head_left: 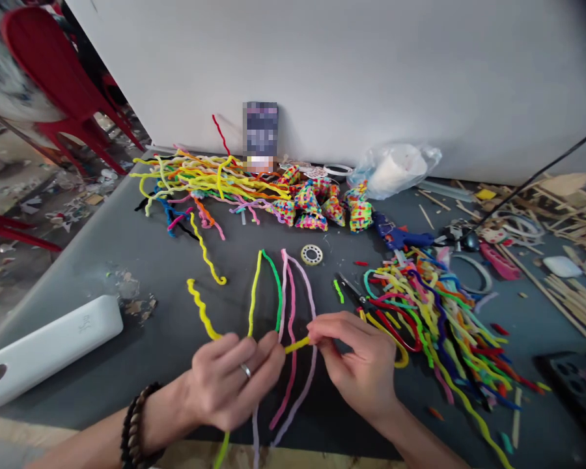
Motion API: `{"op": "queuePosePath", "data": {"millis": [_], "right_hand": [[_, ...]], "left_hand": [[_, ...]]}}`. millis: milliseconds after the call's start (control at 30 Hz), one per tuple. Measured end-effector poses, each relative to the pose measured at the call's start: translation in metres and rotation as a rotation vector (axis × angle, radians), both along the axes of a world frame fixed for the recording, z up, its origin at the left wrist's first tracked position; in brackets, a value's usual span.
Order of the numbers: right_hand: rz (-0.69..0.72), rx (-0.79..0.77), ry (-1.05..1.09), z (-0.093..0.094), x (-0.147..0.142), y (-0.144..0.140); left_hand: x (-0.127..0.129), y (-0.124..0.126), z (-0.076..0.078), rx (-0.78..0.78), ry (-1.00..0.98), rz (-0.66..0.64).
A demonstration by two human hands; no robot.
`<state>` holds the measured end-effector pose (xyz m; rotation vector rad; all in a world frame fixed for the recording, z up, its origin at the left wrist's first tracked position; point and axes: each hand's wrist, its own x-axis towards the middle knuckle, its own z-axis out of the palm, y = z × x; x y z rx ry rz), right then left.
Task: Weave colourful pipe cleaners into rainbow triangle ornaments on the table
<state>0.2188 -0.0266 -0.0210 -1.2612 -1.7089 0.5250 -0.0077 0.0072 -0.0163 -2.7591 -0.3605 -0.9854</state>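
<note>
Yellow stem [297, 345] is held on the person's side of the tape roll [305, 255]; left hand [239, 378] closes its fingers over it, right hand [359, 358] pinches its end; I think light, even pull should keep it straight across the pink strand [292, 306]

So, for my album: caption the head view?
Left hand and right hand hold a yellow pipe cleaner across a pink strand.

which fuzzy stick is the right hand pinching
The yellow fuzzy stick spanning the gap between the left hand and right hand; the pink stick and lilac stick run crosswise to it.
</note>
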Motion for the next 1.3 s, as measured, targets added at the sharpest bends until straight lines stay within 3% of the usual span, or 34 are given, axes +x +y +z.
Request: {"op": "queuePosePath", "data": {"millis": [133,233,467,667,767,933,1067,1300], "right_hand": [[0.004,0.106,-0.040,0.007,-0.004,-0.006],[0.026,0.196,-0.061,0.011,-0.006,-0.008],[-0.093,0.081,0.045,0.003,0.006,0.001],[-0.181,0.105,0.040,-0.004,0.011,0.001],[-0.135,0.218,-0.135,-0.003,0.008,0.002],[-0.178,0.468,-0.560,0.000,0.001,0.000],[-0.175,0.569,-0.672,0.003,-0.001,-0.005],[-0.062,0.571,-0.750,0.008,0.003,-0.010]], "left_hand": [[-0.001,0.009,-0.001,-0.237,-0.201,0.221],[0.000,0.013,-0.003,-0.316,-0.254,0.278],[0.001,0.003,-0.013,-0.182,-0.144,0.132],[0.006,0.010,-0.014,-0.347,-0.232,0.270],[0.005,0.010,-0.017,-0.277,-0.189,0.306],[0.002,0.004,-0.025,-0.231,-0.108,0.296],[0.003,0.001,-0.026,-0.228,-0.098,0.209],[0.005,0.002,-0.013,-0.124,-0.071,0.114]]}}
